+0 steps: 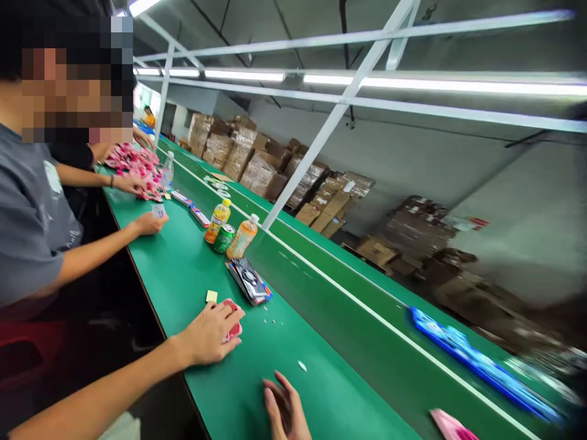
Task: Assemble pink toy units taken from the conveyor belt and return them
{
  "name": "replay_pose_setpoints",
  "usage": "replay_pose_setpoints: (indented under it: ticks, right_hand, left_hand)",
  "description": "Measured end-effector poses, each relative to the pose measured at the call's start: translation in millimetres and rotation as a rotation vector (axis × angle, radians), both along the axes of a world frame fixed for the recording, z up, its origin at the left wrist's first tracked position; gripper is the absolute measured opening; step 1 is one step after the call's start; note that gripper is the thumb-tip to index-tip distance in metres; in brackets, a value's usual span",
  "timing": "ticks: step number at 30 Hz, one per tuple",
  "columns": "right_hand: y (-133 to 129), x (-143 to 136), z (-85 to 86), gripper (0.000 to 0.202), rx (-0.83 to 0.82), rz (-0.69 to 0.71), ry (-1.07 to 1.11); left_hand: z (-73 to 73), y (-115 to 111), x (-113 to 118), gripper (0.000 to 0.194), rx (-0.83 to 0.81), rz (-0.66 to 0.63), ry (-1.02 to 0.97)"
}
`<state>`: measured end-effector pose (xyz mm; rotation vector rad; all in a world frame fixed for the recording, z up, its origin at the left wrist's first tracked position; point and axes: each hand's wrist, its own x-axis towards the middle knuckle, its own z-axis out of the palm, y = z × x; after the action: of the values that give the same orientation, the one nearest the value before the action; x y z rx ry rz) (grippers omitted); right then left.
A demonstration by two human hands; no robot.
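My left hand (208, 333) lies over a small pink-and-red piece (235, 327) on the green table, its fingers and thumb around the edges. The palm hides part of the piece, and I cannot make out its exact kind. A pale yellow square of paper (211, 296) lies just beyond that hand. Lower in the view, my right hand (287, 408) hovers near the table with thumb and fingers apart, slightly blurred and holding nothing. A small white sliver (302, 366) lies beyond it.
Drink bottles (243, 236), a green can (224, 238) and dark flat packs (250, 281) stand along the conveyor (321, 293). A co-worker's hand (151, 223) holds a small white slip, near a pink pile (137, 168). Blue packaging (477, 360) lies on the right.
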<state>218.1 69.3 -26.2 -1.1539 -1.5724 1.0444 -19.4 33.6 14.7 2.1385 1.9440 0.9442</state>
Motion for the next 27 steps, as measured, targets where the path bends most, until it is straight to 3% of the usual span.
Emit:
replay_pose_setpoints:
  ticks: [4,7,9,12,15,17,19,22,24,27]
  right_hand:
    - [-29.6,-0.2,32.5,0.071,-0.162,0.134,-0.057]
    - [-37.0,8.6,43.8,0.055,-0.135,0.097,-0.102]
    - [-39.1,19.0,43.9,0.05,-0.1,0.054,-0.154]
    - [-42.2,32.3,42.5,0.047,-0.062,0.022,-0.221]
    - [-47.6,24.6,48.3,0.044,0.152,-0.178,-0.24]
    - [-49.8,2.1,55.9,0.036,0.306,-0.227,-0.26]
    - [-47.0,-29.8,62.6,0.03,0.338,-0.111,-0.332]
    - [-32.0,-72.5,65.4,0.03,0.233,0.074,-0.423]
    - [-20.8,-85.1,62.7,0.022,0.157,0.11,-0.386]
    - [-15.1,-81.7,55.9,0.019,0.075,0.069,-0.208]
  left_hand:
    - [-11.4,-39.6,86.2,0.07,0.021,-0.085,-0.09]
    - [-11.8,-57.4,104.7,0.074,0.1,-0.143,-0.212]
    - [-9.4,-57.3,89.8,0.061,0.126,-0.115,-0.287]
    - [-4.5,-38.3,42.9,0.048,0.003,-0.005,-0.26]
    - [-1.8,-11.6,0.0,0.039,-0.186,-0.163,-0.078]
    - [-3.8,1.0,-14.3,0.033,-0.23,-0.285,-0.049]
    - [-8.8,7.1,-17.3,0.028,-0.228,-0.345,-0.11]
    - [-17.6,6.8,-10.7,0.025,-0.234,-0.375,-0.368]
    - [-20.9,2.1,-4.2,0.028,-0.26,-0.323,-0.617]
    - [-19.9,-9.7,7.4,0.051,-0.245,-0.176,-0.924]
